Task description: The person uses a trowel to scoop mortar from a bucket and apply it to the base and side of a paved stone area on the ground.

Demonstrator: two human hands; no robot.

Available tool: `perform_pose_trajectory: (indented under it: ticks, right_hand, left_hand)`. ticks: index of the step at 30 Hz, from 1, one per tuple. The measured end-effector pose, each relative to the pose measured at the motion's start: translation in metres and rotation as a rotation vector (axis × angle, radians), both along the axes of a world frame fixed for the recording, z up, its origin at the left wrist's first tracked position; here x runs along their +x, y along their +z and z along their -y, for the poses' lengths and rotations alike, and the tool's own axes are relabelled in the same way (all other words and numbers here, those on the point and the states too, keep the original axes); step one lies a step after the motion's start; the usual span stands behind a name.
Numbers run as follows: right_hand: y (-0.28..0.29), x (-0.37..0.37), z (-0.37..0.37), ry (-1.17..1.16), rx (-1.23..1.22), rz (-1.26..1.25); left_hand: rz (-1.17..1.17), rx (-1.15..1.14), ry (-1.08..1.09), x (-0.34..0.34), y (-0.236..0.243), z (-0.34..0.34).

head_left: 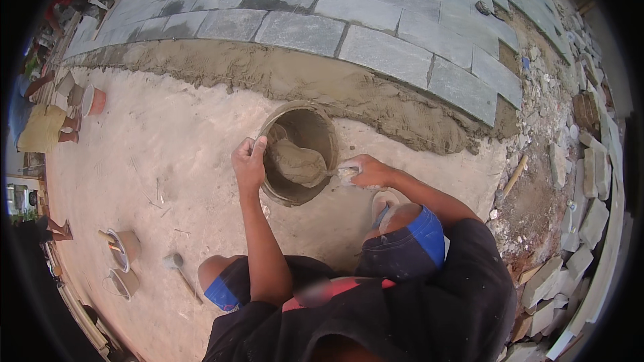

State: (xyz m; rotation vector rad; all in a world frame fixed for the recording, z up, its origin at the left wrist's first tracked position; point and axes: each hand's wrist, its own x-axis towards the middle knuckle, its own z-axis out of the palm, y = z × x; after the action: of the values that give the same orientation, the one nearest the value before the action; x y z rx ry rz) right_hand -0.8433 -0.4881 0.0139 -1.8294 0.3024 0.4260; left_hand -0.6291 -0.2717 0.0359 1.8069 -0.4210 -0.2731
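A mortar-smeared bucket [315, 115] stands tilted in front of me, its mouth facing me. My left hand [249, 163] grips its left rim, thumb over the edge. On the other side, my right hand [365, 171] is closed round the handle of a trowel [333, 172]. The trowel's blade lies inside the bucket, hidden under a heap of wet grey mortar [298, 163]. Beyond the bucket runs a band of spread mortar [302, 80] along the edge of the laid grey stone slabs [380, 51].
A mallet [176, 265] lies left of my knee, near two buckets [127, 248]. A hammer [513, 177] rests on rubble at the right, by broken stone pieces [594, 221]. Farther left are an orange-and-white bucket [94, 101] and other people [43, 121].
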Motion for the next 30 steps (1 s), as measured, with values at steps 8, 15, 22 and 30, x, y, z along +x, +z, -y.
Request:
perform_pose_trajectory:
  ticks: [8,15,22,30]
  right_hand:
    - [0.043,-0.081,0.066,-0.376,-0.556,0.168]
    - [0.006,-0.087,0.099,-0.515,-1.368,-0.067]
    - [0.008,-0.09,0.108,-0.544,-0.956,-0.034]
    - [-0.021,-0.087,0.137,-0.37,-1.061,-0.222]
  left_hand:
    - [-0.037,-0.032,0.025,0.005,0.01,0.0]
    - [-0.05,0.003,0.002,0.01,0.011,0.003]
    - [-0.068,0.006,0.043,0.013,0.013,0.002]
    - [-0.086,-0.038,-0.018,0.015,0.013,0.007]
